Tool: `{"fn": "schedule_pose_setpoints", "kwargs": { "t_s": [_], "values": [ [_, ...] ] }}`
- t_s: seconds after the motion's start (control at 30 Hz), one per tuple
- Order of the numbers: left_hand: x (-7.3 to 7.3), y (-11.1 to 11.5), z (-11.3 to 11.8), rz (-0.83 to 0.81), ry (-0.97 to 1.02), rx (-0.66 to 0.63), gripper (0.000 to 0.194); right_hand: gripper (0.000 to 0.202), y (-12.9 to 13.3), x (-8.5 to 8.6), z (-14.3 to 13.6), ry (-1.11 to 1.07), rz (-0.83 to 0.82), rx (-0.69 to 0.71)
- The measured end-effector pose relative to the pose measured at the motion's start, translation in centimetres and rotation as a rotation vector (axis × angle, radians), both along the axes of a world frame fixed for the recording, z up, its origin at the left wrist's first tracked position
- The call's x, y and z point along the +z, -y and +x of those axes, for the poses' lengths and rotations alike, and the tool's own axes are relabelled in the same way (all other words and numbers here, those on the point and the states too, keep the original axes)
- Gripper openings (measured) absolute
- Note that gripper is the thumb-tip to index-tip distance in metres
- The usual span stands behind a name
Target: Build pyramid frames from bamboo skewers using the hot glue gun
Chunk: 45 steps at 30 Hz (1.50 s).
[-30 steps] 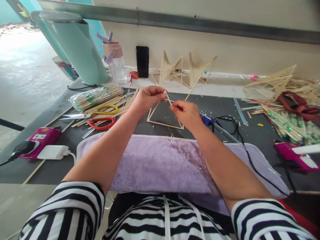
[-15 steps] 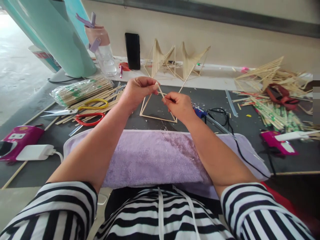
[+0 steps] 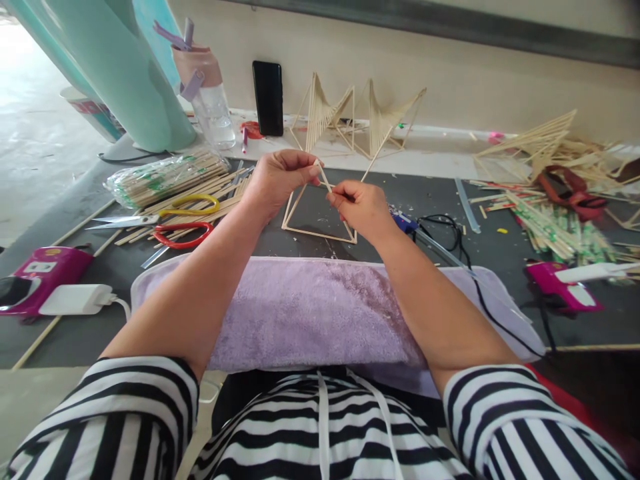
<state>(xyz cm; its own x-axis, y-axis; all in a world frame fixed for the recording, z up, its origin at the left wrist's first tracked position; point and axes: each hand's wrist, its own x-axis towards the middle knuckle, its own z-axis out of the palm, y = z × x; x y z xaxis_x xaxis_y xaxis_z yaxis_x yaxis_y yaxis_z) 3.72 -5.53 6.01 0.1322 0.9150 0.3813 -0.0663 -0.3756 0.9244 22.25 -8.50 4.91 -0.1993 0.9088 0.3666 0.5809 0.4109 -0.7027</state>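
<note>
A frame of thin wooden sticks (image 3: pixel 320 233) stands on the dark tabletop in front of me. My left hand (image 3: pixel 284 175) pinches the raised peak of the frame, where sticks meet, between thumb and fingertips. My right hand (image 3: pixel 361 205) is closed on a slanting stick just below that peak, on the right side. One long stick (image 3: pixel 373 163) sticks up to the right behind my right hand. Parts of the frame are hidden behind my fingers. A blue glue gun (image 3: pixel 403 222) lies right of my right hand, its black cord coiled beside it.
Scissors (image 3: pixel 185 223) and bagged sticks (image 3: pixel 163 180) lie left. A phone (image 3: pixel 268 99), a bottle (image 3: pixel 210 100) and finished stick models (image 3: pixel 325 110) stand at the back. A purple towel (image 3: pixel 310 313) covers the front edge. Loose sticks (image 3: pixel 545 220) and a magenta power strip (image 3: pixel 565 287) are right.
The whole view has shifted slightly, with things now a little further right and higher. Both hands keep the same hold on the stick frame.
</note>
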Motion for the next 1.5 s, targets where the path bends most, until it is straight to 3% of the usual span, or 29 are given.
{"fn": "schedule_pose_setpoints", "kwargs": {
  "t_s": [0.33, 0.67, 1.23, 1.5],
  "values": [
    [0.2, 0.3, 0.1, -0.059, 0.044, -0.025, 0.013, 0.029, 0.0, 1.0, 0.1, -0.009, 0.078, -0.015],
    [0.2, 0.3, 0.1, -0.121, 0.124, -0.06, 0.027, 0.018, -2.0, 3.3, -1.8, -0.061, 0.279, -0.021],
    [0.1, 0.4, 0.6, -0.126, 0.183, -0.085, 0.032, 0.015, -2.8, 2.3, -2.6, -0.198, 0.216, 0.011],
    [-0.1, 0.0, 0.2, -0.161, 0.191, -0.173, 0.023, 0.014, -3.3, 2.1, -3.1, -0.176, 0.242, -0.015]
  ]
}}
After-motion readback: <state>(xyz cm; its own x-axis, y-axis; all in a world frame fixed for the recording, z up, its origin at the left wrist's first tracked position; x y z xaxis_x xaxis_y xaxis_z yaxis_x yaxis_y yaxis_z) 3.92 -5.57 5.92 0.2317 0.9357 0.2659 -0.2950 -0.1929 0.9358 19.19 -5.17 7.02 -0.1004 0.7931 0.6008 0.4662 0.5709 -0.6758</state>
